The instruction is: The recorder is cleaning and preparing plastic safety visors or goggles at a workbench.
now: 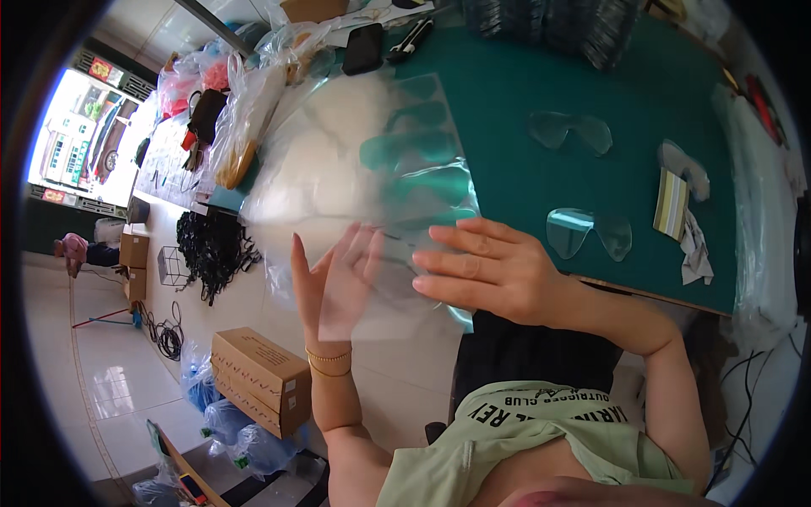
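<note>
A clear plastic sheet (460, 190) with lens-shaped outlines lies over the green table's front edge, partly on a cloudy plastic wrap (317, 144). A frosted piece of film (346, 308) hangs at its near end. My left hand (334, 287) is under this film, thumb apart and fingers stretched, showing blurrily through it. On the sheet's right side rests my right hand (494, 270), fingers extended and slightly apart, its thumb hidden. Right of it lie clear goggle-shaped lenses: one near (589, 235), one farther (570, 131), and one (686, 169) partly under a striped block (672, 205).
A crumpled white cloth (696, 249) touches the block. A black phone (363, 48) and a utility knife (411, 40) lie at the back. Stacked dark plastic pieces (557, 25) stand behind. Floor items include a cardboard box (262, 380), bagged goods (245, 444) and a black heap (211, 253).
</note>
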The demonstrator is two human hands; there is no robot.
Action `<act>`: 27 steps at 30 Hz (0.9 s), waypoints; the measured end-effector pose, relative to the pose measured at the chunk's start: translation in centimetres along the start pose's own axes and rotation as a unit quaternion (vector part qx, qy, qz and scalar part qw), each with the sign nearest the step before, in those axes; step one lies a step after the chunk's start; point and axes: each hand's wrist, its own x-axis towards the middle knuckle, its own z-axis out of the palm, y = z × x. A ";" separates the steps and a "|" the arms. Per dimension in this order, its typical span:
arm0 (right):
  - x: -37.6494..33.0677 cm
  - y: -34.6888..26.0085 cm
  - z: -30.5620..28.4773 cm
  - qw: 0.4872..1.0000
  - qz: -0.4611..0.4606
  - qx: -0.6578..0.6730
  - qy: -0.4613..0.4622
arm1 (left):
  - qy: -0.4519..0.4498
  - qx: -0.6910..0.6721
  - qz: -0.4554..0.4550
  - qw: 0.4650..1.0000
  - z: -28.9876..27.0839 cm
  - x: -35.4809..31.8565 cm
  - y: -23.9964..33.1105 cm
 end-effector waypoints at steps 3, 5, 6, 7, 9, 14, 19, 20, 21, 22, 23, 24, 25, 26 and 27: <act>-1.2 -1.7 -2.1 0.997 -0.048 0.049 -0.044 | -0.044 0.107 -0.030 0.993 0.9 5.2 0.5; -1.8 -2.1 -3.6 0.986 -0.073 0.097 -0.113 | -0.011 0.241 0.047 0.969 -0.2 8.6 0.0; -1.8 -1.9 -4.1 0.979 -0.076 0.117 -0.148 | -0.015 0.240 0.044 0.970 0.2 8.9 -0.6; -1.6 -1.5 -4.5 0.980 -0.074 0.112 -0.150 | -0.025 0.285 0.065 0.956 0.7 9.1 -1.4; -0.8 0.0 -5.0 0.985 -0.014 0.061 -0.163 | -0.035 0.330 0.086 0.939 2.1 8.7 -2.6; 1.5 3.9 -3.5 0.986 0.154 0.049 -0.030 | -0.075 0.504 0.161 0.845 5.6 6.3 -5.3; 2.1 4.1 -2.3 0.983 0.170 0.067 -0.007 | -0.172 0.554 0.169 0.797 6.3 5.3 -6.4; 2.1 4.1 -2.5 0.982 0.175 0.071 -0.016 | -0.215 0.570 0.160 0.776 5.8 5.4 -5.9; 2.2 4.1 -2.8 0.982 0.175 0.071 -0.017 | -0.215 0.570 0.160 0.777 5.6 5.3 -5.7; 2.3 4.1 -3.1 0.979 0.184 0.085 -0.025 | -0.238 0.578 0.169 0.763 5.5 5.2 -5.6; 2.4 4.1 -3.3 0.976 0.192 0.100 -0.033 | -0.259 0.585 0.177 0.748 5.5 5.0 -5.4; 2.4 4.2 -3.2 0.975 0.193 0.101 -0.034 | -0.265 0.595 0.172 0.739 5.6 4.8 -5.1; 2.4 4.3 -3.0 0.978 0.179 0.103 -0.042 | -0.264 0.595 0.171 0.740 5.6 4.7 -4.7; 2.4 4.5 -2.9 0.979 0.165 0.106 -0.051 | -0.270 0.629 0.180 0.706 5.7 4.8 -4.3; 2.6 4.8 -2.9 0.979 0.165 0.107 -0.051 | -0.278 0.661 0.190 0.671 5.9 4.9 -3.8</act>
